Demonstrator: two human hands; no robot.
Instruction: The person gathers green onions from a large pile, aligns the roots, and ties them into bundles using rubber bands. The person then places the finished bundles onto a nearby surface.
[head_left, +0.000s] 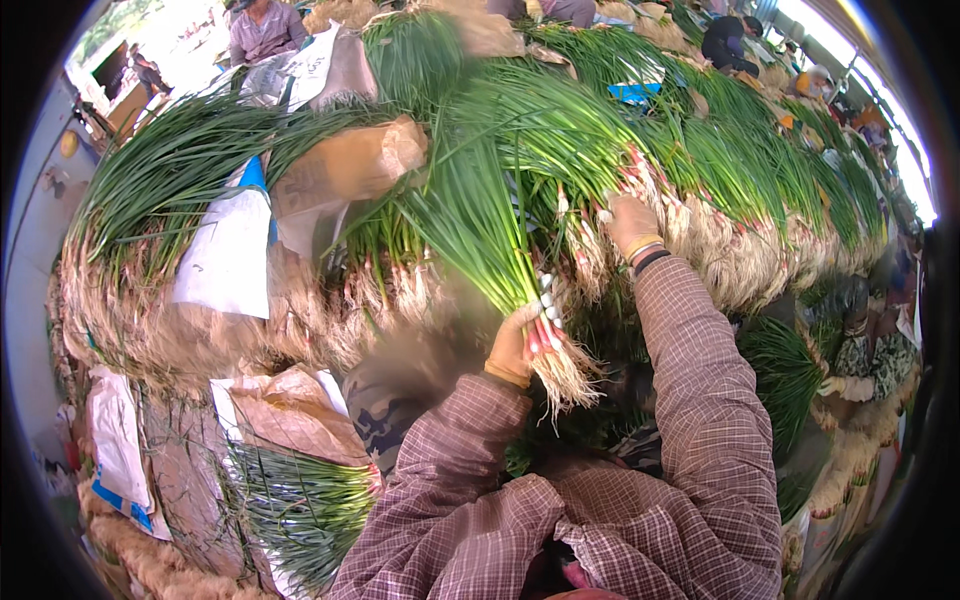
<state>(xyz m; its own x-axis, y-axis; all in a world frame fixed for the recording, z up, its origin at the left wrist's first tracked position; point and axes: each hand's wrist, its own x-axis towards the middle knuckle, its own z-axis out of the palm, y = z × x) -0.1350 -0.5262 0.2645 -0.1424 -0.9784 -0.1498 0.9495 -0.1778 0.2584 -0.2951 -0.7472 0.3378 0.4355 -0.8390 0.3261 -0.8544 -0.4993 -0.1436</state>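
Note:
Near the middle of the view, my left hand (513, 351), in a tan glove with white-tipped fingers, grips a bunch of green onions (504, 255) just above the reddish bulbs. Its long leaves fan up and away, and its pale roots (564, 375) hang toward me. Stretched forward, my gloved right hand (631, 222) is at the root ends of a large heap of green onions (559, 124). Its fingertips are against the red-and-white stalk bases; whether they are closed on any stalks is hard to see. Loose onions (583, 244) hang just left of that hand.
Paper sacks (337, 169) and a white sheet (229, 251) lie among the onions on the left. Another onion bundle (307, 506) rests by my left side under brown paper (296, 412). A co-worker's gloved hand (844, 386) holds onions at right. More people sit farther back.

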